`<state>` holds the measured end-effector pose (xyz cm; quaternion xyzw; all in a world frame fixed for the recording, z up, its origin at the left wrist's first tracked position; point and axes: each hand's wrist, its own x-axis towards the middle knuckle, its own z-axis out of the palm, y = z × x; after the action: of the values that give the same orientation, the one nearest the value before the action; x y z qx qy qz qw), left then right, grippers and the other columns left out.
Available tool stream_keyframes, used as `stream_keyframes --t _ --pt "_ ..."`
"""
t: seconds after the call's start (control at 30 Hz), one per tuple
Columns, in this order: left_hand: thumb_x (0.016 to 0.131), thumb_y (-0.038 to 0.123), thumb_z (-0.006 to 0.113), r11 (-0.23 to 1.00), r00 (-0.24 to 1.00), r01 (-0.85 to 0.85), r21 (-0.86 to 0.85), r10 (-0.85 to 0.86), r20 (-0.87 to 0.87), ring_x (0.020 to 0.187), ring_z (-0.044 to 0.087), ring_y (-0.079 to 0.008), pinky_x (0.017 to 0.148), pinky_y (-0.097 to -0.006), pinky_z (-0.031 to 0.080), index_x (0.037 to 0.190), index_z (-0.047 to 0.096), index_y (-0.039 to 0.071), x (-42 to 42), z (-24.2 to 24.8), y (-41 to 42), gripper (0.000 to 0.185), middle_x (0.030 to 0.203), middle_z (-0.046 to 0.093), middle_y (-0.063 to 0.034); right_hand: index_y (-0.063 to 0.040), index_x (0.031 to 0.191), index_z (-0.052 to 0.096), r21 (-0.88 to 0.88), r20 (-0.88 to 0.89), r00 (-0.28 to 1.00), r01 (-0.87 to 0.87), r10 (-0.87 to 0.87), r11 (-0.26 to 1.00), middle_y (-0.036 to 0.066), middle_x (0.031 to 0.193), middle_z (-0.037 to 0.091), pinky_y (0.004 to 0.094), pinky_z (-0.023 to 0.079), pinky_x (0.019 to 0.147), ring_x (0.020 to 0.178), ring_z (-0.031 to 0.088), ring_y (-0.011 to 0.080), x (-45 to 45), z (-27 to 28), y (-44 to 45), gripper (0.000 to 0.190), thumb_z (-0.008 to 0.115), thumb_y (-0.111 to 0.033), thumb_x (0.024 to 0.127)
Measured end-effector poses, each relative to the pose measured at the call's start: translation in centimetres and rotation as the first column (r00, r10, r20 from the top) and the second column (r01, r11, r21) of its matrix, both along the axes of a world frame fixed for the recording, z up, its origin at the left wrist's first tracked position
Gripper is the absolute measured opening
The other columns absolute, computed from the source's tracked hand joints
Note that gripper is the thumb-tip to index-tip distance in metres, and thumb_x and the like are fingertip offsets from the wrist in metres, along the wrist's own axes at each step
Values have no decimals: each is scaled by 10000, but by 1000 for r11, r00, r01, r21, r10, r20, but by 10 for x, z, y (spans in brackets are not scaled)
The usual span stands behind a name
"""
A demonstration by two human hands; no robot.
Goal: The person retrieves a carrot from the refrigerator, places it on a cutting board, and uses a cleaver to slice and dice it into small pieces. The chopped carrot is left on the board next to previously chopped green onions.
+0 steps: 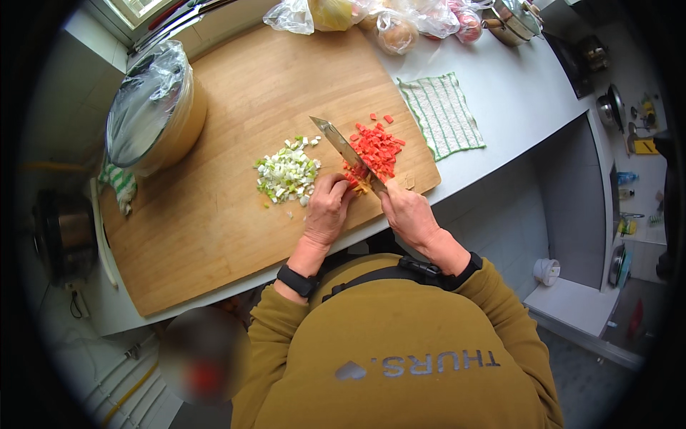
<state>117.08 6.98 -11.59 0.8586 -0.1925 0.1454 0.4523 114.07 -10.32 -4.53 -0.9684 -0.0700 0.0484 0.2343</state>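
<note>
My right hand (410,212) grips the handle of a kitchen knife (345,146), its blade slanting away to the upper left. Beside the blade, the fingertips of my left hand (328,206) are bent against a few orange-red pieces at the near end of the chopped red vegetable (378,149). Most of that diced heap lies to the right of the blade. To the left of the knife is a pile of chopped white and green pieces (286,170), perhaps scallion. Both piles rest on a large wooden cutting board (241,236). The blade partly hides the red pieces under it.
A tan bowl (182,131) covered with plastic film stands at the board's left. A green-striped cloth (442,115) lies right of the board on the white counter (504,102). Plastic bags of produce (396,32) and a pot (509,24) sit along the back.
</note>
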Motion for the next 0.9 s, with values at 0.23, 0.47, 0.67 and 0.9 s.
stream_keyframes --t 0.23,0.47,0.67,0.9 --pt "748 -10 719 999 1000 -7 42 6 30 835 603 -302 726 -374 502 902 636 21 -3 -2 1 177 915 616 -120 -30 884 482 -56 -54 997 -65 62 996 201 690 623 478 518 599 670 647 384 -13 11 -5 115 500 -134 930" --pt "746 -3 725 998 1000 6 67 -6 8 838 602 -299 728 -377 502 882 638 20 -1 -2 1 164 909 616 -115 -33 855 479 -76 -74 996 -47 42 996 198 692 624 478 516 590 674 648 383 -10 17 -2 120 508 -128 924" --pt "731 12 740 999 1000 -21 33 21 -7 849 599 -297 733 -376 502 889 637 14 -2 1 -3 189 917 615 -117 -28 848 485 -54 -97 994 -47 41 997 204 664 617 479 514 574 645 638 394 -9 27 -5 130 521 -132 917" --pt "734 -6 711 999 999 -23 38 25 -42 865 596 -314 760 -382 500 903 643 9 -1 2 -6 183 943 609 -138 -30 865 492 -134 -184 980 -108 82 985 206 670 631 467 519 573 644 653 374 -7 23 -2 86 532 -103 888"
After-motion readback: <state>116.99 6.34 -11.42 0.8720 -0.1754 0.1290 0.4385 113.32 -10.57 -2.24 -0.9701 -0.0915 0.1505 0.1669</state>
